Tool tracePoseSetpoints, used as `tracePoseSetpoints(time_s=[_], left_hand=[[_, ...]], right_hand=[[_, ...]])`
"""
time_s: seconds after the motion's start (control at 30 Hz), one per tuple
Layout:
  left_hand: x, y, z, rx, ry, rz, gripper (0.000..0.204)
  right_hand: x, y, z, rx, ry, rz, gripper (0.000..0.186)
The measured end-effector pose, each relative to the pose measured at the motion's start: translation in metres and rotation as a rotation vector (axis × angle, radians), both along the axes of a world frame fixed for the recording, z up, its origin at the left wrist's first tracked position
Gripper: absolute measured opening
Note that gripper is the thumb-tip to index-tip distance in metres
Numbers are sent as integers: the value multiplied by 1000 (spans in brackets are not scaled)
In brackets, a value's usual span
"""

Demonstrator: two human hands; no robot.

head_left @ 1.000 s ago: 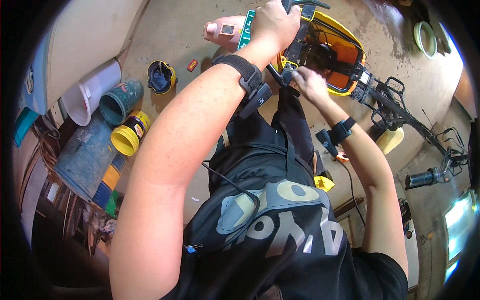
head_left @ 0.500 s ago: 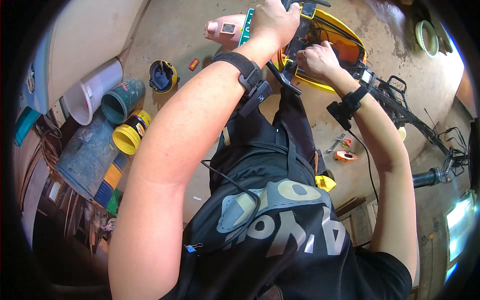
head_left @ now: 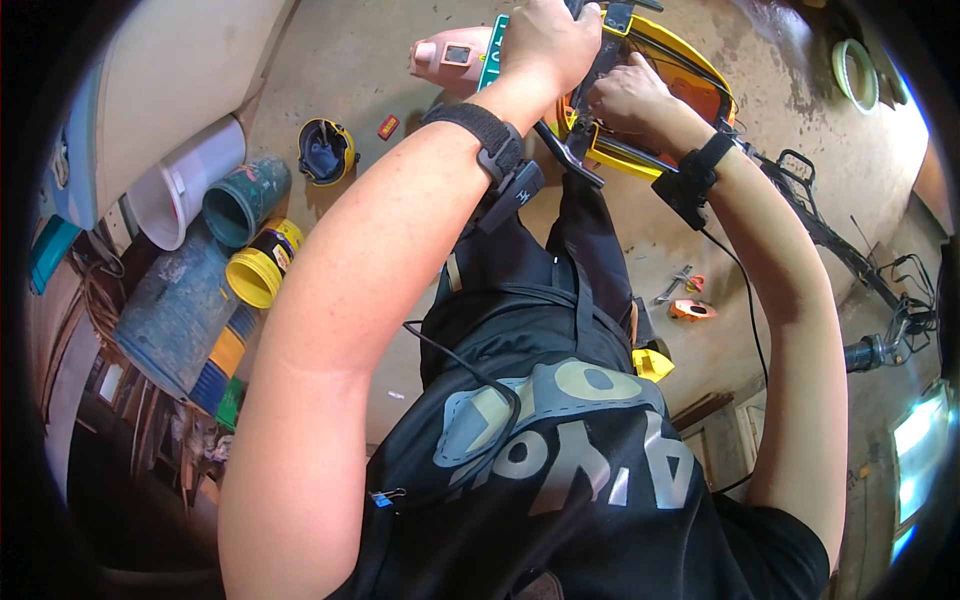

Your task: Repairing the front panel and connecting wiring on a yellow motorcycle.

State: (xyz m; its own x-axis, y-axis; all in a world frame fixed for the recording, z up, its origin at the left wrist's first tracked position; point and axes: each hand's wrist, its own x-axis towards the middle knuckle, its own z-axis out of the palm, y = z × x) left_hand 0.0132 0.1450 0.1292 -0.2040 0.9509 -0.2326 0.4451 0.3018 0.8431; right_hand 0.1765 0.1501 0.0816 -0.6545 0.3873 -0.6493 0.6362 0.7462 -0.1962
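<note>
At the top of the head view, my left hand (head_left: 552, 45) is closed round a dark bar that runs beneath the fingers. A black bent lever (head_left: 570, 155) sticks out below that wrist. My right hand (head_left: 630, 95) is over the near left part of a yellow-rimmed vehicle body (head_left: 640, 165), its fingers curled down into it. What those fingertips hold is hidden by the hand. Orange and black parts show inside the yellow rim. Beside my left hand are a green plate (head_left: 493, 55) and a pink body part (head_left: 445, 62).
Left, on the floor, lie a yellow-and-black helmet (head_left: 327, 153), a small red box (head_left: 388, 127) and several buckets, including a yellow bucket (head_left: 262, 265). Right of my legs are red-handled scissors (head_left: 694, 283) and an orange tool (head_left: 692, 310). A black metal frame (head_left: 830, 235) stretches along the right.
My right hand has shifted slightly left and tipped further down into the yellow-rimmed body, its wrist turning and the forearm swinging a little right. My left hand stays round the bar.
</note>
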Motion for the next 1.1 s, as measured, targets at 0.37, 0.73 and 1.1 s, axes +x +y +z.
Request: tracePoseSetpoints(time_s=[0.37, 0.73, 1.1], left_hand=[[1, -1, -2, 2, -1, -4, 37], [1, 0, -3, -2, 16, 10, 37], [1, 1, 1, 12, -10, -7, 38]], right_hand=[[4, -2, -10, -58, -44, -93, 22], [45, -39, -35, -216, 68, -493, 38], [-41, -125, -26, -1113, 532, -2169, 35]])
